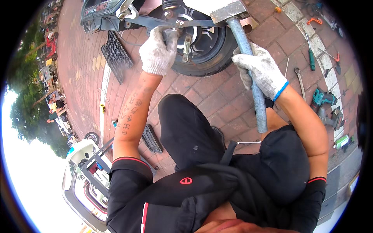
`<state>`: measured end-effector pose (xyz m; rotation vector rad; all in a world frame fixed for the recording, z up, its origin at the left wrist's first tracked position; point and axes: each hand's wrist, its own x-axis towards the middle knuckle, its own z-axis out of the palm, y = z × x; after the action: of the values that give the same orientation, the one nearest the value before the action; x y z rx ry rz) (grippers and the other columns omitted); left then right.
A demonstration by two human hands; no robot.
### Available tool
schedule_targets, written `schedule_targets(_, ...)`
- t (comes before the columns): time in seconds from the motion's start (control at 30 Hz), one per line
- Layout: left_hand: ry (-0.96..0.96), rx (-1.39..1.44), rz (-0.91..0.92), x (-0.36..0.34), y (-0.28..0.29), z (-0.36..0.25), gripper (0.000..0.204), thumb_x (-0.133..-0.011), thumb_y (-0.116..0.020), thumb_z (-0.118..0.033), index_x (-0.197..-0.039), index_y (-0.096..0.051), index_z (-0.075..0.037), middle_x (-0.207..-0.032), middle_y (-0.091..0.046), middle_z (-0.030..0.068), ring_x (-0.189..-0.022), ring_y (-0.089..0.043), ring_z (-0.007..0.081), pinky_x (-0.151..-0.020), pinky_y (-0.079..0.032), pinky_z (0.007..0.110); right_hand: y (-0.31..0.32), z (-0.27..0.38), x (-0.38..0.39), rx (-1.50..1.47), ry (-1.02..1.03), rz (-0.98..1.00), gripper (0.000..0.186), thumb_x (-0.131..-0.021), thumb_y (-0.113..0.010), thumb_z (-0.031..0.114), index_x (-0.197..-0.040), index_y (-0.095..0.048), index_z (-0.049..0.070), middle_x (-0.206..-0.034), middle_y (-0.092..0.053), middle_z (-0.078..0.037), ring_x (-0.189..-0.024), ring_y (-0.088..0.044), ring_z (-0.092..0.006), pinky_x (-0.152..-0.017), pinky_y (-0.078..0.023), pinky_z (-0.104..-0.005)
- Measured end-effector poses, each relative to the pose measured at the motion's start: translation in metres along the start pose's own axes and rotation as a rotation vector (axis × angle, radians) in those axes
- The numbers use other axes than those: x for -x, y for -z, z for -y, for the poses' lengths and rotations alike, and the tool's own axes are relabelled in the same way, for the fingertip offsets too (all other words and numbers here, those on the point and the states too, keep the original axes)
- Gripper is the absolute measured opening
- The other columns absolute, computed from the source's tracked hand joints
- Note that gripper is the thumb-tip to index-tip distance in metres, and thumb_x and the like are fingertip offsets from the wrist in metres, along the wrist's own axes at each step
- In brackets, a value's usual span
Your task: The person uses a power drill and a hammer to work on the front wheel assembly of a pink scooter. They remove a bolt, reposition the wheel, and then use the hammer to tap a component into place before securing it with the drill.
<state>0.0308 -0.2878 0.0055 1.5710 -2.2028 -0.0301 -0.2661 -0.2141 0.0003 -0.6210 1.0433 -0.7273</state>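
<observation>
Nearest us, at the bottom of the frame, are our own black shirt (171, 194) and black-clad knees (186, 132), bent over a red brick pavement (217, 101). From there both forearms run upward.

Our left hand (158, 50), in a grey-white work glove, sits at upper centre, its fingers curled round a small metal part at the hub of the wheel (202, 42); we cannot tell what that part is, as the glove covers it. The wheel, a black tyre on a spoked silver hub, lies at top centre, mounted in a dark metal frame (128, 19).

Our right hand (259, 72), gloved likewise with a blue cuff, is wrapped tight round the handle of a hammer (248, 62). The grey handle runs from centre right up to a blocky metal head (229, 11) at the top edge, just beside the tyre.

At upper left a black ribbed tread plate (115, 56) lies on the bricks; a smaller one (151, 139) lies beside our left knee. Along the right edge tools are spread out: a green-handled screwdriver (311, 58), a spanner (300, 79), a teal power drill (323, 97). At lower left stands a white vehicle (83, 171)
</observation>
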Motion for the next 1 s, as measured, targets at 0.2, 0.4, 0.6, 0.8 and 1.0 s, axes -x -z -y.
schedule_targets(0.2,0.445,0.138,-0.049,0.048,0.042,0.064,0.026,-0.102,-0.061,-0.027,-0.110,-0.068,-0.003,-0.105,-0.070,0.0166,-0.099,-0.069,0.0300,-0.086,-0.054,0.040,-0.003,0.004,0.007,0.029,-0.003,-0.005,0.019,-0.095,-0.070,0.017,-0.103,-0.057,0.005,-0.067,-0.056,-0.002,-0.049,-0.053,-0.0120,-0.045,-0.045,-0.0294)
schedule_targets(0.4,0.880,0.210,0.332,0.187,0.004,0.133,0.038,-0.104,-0.058,-0.037,-0.116,-0.064,-0.002,-0.088,-0.071,0.0101,-0.068,-0.068,0.0174,-0.068,-0.054,0.034,0.000,0.000,0.008,0.168,-0.002,0.072,0.020,-0.094,-0.071,0.017,-0.106,-0.060,0.005,-0.072,-0.056,-0.001,-0.052,-0.053,-0.0100,-0.047,-0.044,-0.0281)
schedule_targets(0.6,1.116,0.162,0.711,0.313,-0.036,0.155,0.043,-0.097,-0.066,-0.039,-0.123,-0.068,-0.005,-0.122,-0.070,0.0212,-0.118,-0.067,0.0325,-0.103,-0.050,0.042,0.041,-0.014,0.003,1.051,0.579,-0.164,0.041,-0.088,-0.075,0.026,-0.120,-0.063,0.004,-0.089,-0.072,-0.020,-0.077,-0.071,-0.0371,-0.067,-0.055,-0.0433)
schedule_targets(0.8,1.199,0.195,0.888,0.387,-0.030,0.147,0.044,-0.097,-0.066,-0.038,-0.123,-0.068,-0.004,-0.123,-0.070,0.0210,-0.119,-0.067,0.0327,-0.103,-0.050,0.042,0.109,-0.032,0.038,1.274,0.522,-0.394,0.044,-0.082,-0.078,0.021,-0.122,-0.065,0.008,-0.087,-0.072,-0.021,-0.085,-0.072,-0.0399,-0.073,-0.058,-0.0449)
schedule_targets(1.0,1.232,0.230,0.972,0.406,-0.031,0.155,0.044,-0.097,-0.066,-0.038,-0.124,-0.068,-0.004,-0.123,-0.070,0.0208,-0.119,-0.066,0.0330,-0.104,-0.050,0.042,0.162,-0.151,0.090,1.267,0.041,-0.645,0.054,-0.085,-0.072,0.031,-0.134,-0.062,0.011,-0.105,-0.073,-0.022,-0.097,-0.071,-0.0409,-0.086,-0.056,-0.0492)
